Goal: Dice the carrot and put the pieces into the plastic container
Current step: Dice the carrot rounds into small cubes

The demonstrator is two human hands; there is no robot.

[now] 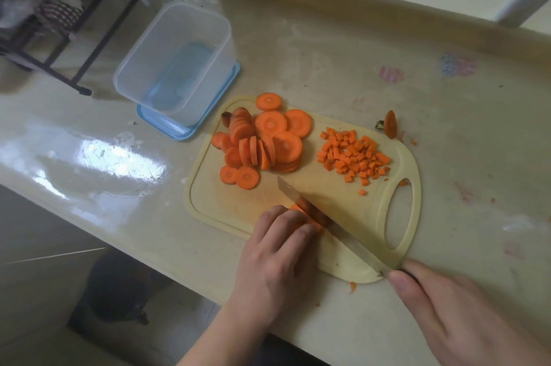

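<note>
While the left hand [275,249] is curling its fingers over a small stack of carrot rounds [310,218] at the board's six o'clock edge, the right hand [456,324] is gripping the handle of the knife [328,227], thumb lying along it, and bringing the blade down through that stack. I'm guessing the knuckles are tucked like that to keep the fingertips clear of the edge and to stop the rounds sliding. Across the board [399,216], the uncut slices [262,142] are sitting in a fanned heap toward ten o'clock, bright orange with paler cores, some lying flat and some leaning on edge. Finished dice [353,155] are piling up at two o'clock, small and fairly even, seemingly kept apart so cut and uncut are not mixing. A trimmed carrot end [390,124] is resting just off the board at one o'clock. Beyond the board's eleven o'clock corner, the container [179,58] is standing open on its blue lid [190,130], holding no carrot yet, so most of the job is looking undone.
</note>
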